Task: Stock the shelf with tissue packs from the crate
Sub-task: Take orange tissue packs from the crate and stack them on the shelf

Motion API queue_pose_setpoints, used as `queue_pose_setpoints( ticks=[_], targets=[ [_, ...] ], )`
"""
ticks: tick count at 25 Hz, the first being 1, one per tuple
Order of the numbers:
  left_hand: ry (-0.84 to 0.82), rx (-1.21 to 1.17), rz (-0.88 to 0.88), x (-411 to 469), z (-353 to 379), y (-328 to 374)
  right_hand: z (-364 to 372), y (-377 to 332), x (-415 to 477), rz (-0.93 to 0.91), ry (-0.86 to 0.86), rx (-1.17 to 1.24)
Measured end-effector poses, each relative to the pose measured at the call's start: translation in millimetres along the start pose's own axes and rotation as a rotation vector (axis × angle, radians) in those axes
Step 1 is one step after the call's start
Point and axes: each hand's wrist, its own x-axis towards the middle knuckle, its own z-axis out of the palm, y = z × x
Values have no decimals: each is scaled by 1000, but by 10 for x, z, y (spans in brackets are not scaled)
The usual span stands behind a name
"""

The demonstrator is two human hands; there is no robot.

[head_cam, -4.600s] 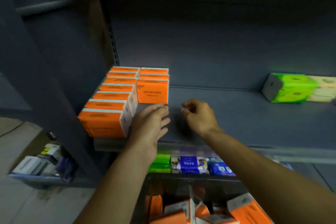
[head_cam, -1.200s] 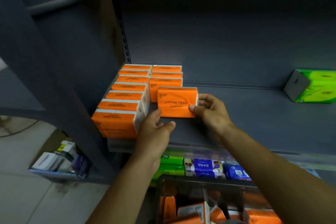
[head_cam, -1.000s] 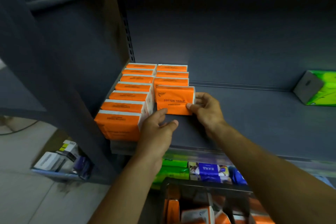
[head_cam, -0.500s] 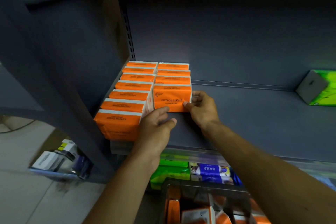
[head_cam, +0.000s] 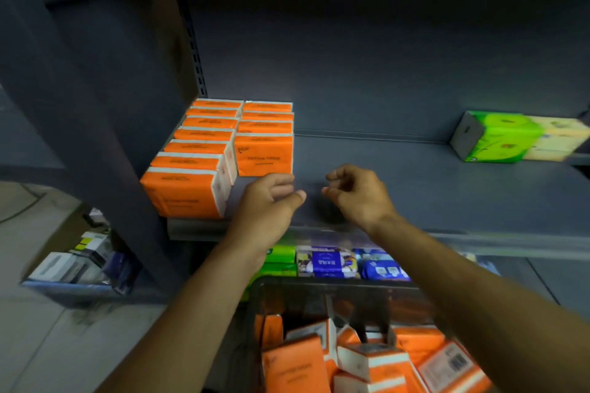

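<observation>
Tissue packs (head_cam: 204,150) in orange wrap stand on edge in two tight rows just beyond the left hand (head_cam: 268,198), likely to save room on the shelf (head_cam: 431,188), while it and the right hand (head_cam: 354,191) hover empty, loosely curled and apart, with the crate (head_cam: 338,284) of more packs below both forearms

Shelf (head_cam: 415,188) is spanning mid-frame. Two rows of tissue packs (head_cam: 204,150) are standing at its left end, against the side panel. The left row is reaching the front lip; the right row is stopping short, its front pack (head_cam: 264,155) sitting further back. Left hand (head_cam: 268,201) and right hand (head_cam: 357,195) are hovering side by side, apart, just before that pack. Two other packs (head_cam: 498,137) are sitting far right, near the back wall. Crate (head_cam: 335,289) is sitting bottom centre, below the shelf, loose packs (head_cam: 297,364) lying in it. Bin (head_cam: 70,281) is sitting lower left, on the floor.
</observation>
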Motion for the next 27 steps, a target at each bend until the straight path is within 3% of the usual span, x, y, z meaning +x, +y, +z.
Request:
queue_pose_setpoints(
  ticks=[7, 16, 20, 27],
  targets=[
    [-5, 311, 211, -547, 98, -87, -447, 206, -933, -96, 37, -76],
    [-381, 799, 147, -1151, 55, -699, -104, 848, -1756, 144, -239, -114],
    [-508, 924, 105, -1102, -49, -796, 309, 1019, -1765, 143, -379, -221],
    [-572, 1096, 167, -903, -146, -851, 956, 1218, -1582, 29, -711, -413]
  ],
)
